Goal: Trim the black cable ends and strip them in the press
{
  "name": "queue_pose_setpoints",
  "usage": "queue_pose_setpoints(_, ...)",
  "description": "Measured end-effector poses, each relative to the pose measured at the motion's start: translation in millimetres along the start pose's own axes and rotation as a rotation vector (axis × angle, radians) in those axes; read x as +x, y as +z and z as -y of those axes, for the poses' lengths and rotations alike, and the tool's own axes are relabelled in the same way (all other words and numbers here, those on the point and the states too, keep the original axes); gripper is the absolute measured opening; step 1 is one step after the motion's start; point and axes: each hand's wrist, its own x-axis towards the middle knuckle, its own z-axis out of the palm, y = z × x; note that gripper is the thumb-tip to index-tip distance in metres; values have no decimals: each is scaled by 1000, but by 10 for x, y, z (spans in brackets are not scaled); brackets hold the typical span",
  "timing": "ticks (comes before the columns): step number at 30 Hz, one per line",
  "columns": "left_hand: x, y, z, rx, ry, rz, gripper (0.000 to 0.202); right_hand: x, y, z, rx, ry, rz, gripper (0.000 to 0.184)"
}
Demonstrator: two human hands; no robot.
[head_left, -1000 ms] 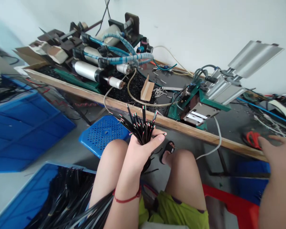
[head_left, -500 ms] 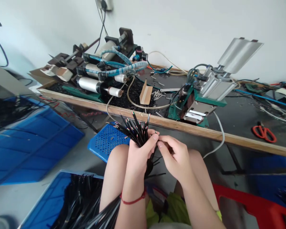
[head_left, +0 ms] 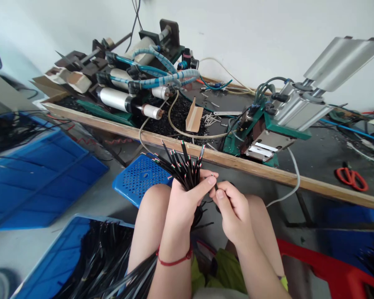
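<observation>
My left hand [head_left: 183, 199] is wrapped round a bundle of black cables [head_left: 182, 168] whose stripped red, white and green tips fan upward over my knees. My right hand [head_left: 232, 207] sits just to its right, thumb and fingers pinched on one black cable at the edge of the bundle, touching my left thumb. Both hands hover in front of the wooden edge of the workbench [head_left: 237, 162]. A green and silver pneumatic machine [head_left: 268, 128] stands on the bench right behind them.
A second machine with blue hoses [head_left: 143, 79] occupies the bench's left. Red scissors [head_left: 352, 177] lie at the right. A blue bin of black cables [head_left: 81, 257] is at lower left, a blue perforated stool [head_left: 140, 178] beyond my knee, a red stool [head_left: 324, 270] to the right.
My right hand came back from near the scissors at the far right to the bundle and has pinched one cable. The left hand kept holding the bundle.
</observation>
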Motion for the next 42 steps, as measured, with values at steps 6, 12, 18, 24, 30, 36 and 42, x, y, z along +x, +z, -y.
queue_pose_setpoints(6,16,48,-2,-61,19,-32,11,-15,-31,-7,-110,-53,-19,32)
queue_pose_setpoints(12,5,90,-25,-94,15,-37,12,-39,-15,15,-118,-67,-28,30)
queue_pose_setpoints(18,-7,40,-20,-4,59,-150,11,-170,-19,-136,131,59,-47,38)
queue_pose_setpoints(24,-23,-30,16,44,64,-26,16,-254,-4,-202,388,147,-73,42)
queue_pose_setpoints(30,-25,-59,35,61,-28,219,25,-224,26,-81,519,123,-19,41)
queue_pose_setpoints(36,-40,-72,-3,29,-23,277,31,-247,26,-76,571,112,-4,40)
queue_pose_setpoints(42,-54,-73,13,27,-15,207,24,-267,32,-108,554,129,-12,40)
